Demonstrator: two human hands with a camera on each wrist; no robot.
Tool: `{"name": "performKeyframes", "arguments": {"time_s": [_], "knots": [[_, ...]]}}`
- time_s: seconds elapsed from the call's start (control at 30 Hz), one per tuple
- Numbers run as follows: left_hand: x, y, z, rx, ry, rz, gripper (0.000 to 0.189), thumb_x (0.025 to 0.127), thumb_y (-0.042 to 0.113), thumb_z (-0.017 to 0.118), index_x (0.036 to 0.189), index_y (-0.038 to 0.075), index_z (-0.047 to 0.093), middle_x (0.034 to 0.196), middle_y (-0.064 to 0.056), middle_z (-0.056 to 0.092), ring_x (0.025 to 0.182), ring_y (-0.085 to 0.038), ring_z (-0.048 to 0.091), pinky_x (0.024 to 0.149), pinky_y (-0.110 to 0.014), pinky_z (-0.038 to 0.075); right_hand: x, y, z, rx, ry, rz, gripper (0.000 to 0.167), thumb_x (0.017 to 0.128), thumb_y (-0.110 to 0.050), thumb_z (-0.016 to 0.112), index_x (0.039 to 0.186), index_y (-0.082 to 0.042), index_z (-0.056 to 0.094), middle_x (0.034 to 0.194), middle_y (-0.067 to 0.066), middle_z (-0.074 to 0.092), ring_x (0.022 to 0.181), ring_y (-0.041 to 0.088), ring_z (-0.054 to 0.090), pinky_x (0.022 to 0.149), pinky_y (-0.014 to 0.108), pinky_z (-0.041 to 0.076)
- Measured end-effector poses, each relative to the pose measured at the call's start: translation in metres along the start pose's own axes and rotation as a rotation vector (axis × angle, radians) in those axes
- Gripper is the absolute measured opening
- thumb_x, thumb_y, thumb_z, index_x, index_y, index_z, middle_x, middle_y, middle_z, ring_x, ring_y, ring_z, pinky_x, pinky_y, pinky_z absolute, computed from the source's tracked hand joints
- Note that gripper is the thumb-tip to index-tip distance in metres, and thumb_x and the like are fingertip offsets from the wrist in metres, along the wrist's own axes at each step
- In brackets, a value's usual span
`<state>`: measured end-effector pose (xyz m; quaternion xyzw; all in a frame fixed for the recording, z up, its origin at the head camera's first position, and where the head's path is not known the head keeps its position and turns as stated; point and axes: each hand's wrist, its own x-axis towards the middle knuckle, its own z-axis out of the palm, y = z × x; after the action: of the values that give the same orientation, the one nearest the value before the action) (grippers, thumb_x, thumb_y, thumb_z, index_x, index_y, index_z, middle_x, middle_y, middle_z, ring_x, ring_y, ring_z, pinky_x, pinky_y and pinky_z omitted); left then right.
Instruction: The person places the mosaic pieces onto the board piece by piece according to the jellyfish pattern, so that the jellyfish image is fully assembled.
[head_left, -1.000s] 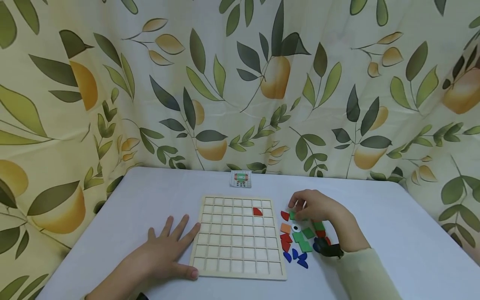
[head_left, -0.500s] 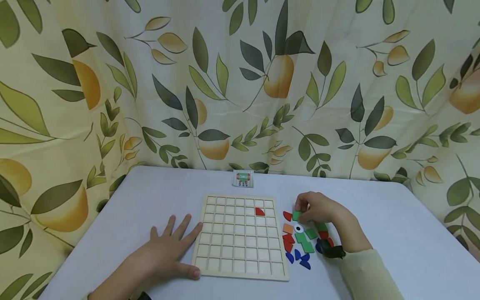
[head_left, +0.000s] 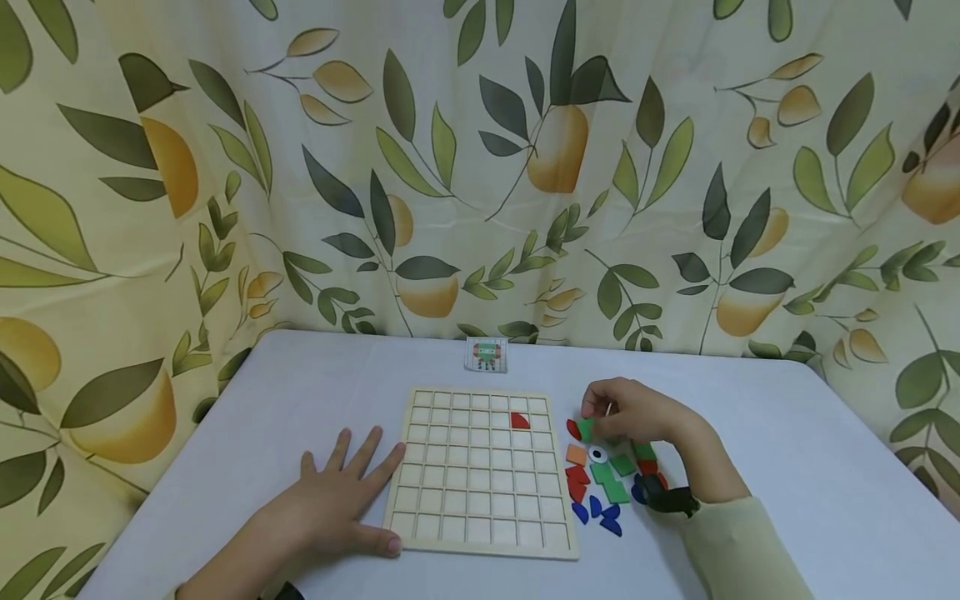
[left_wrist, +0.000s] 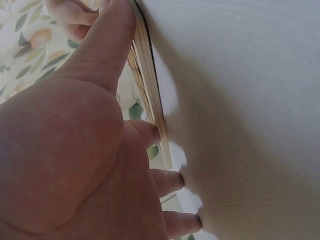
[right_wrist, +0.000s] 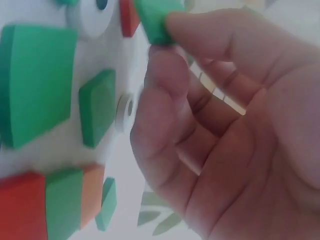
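A wooden grid board point(head_left: 480, 479) lies on the white table with a red quarter-circle piece point(head_left: 520, 421) in one upper-right cell. My left hand point(head_left: 333, 504) rests by the board's left side with spread fingers, index fingertip and thumb at its edge. To the right of the board, thumb and fingers of my right hand point(head_left: 637, 410) pinch a green tile point(right_wrist: 157, 20). In the head view that tile overlaps a red piece point(head_left: 573, 428). Below the hand are an orange square point(head_left: 576, 454), a white ring with a dark centre point(head_left: 597, 454) and several green tiles point(head_left: 617, 492).
Several red pieces point(head_left: 577, 475) and blue rounded pieces point(head_left: 611, 527) lie along the board's right edge. A small card point(head_left: 486, 355) with a coloured grid picture sits behind the board. At the back hangs a leaf-and-fruit patterned curtain point(head_left: 480, 233).
My right hand has shifted slightly left with the green tile, which now overlaps the red piece beside it. My left hand stays at the board.
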<state>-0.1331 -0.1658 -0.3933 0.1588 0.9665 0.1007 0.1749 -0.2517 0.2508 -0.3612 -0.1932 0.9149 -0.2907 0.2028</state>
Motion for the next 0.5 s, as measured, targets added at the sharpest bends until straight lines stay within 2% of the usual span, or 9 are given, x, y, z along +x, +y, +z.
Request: {"name": "performKeyframes", "arguments": {"time_s": [0.23, 0.5], "knots": [[-0.001, 0.0, 0.001, 0.006, 0.003, 0.006, 0.117, 0.064, 0.084, 0.064, 0.16, 0.031, 0.022, 0.167, -0.014, 0.011, 0.148, -0.055, 0.007, 0.098, -0.086, 0.01, 0.005, -0.006, 0.007, 0.083, -0.022, -0.064, 0.01, 0.089, -0.008, 0.066, 0.099, -0.008, 0.064, 0.087, 0.007, 0.059, 0.074, 0.023, 0.058, 0.066, 0.036, 0.055], [0.001, 0.001, 0.0, 0.006, -0.002, -0.006, 0.118, 0.063, 0.084, 0.064, 0.159, 0.03, 0.024, 0.167, -0.014, 0.012, 0.148, -0.055, 0.006, 0.098, -0.086, 0.009, 0.01, -0.018, 0.014, 0.144, 0.002, -0.102, 0.01, 0.091, -0.007, 0.063, 0.101, -0.009, 0.064, 0.089, 0.009, 0.06, 0.076, 0.027, 0.062, 0.068, 0.04, 0.059]]}}
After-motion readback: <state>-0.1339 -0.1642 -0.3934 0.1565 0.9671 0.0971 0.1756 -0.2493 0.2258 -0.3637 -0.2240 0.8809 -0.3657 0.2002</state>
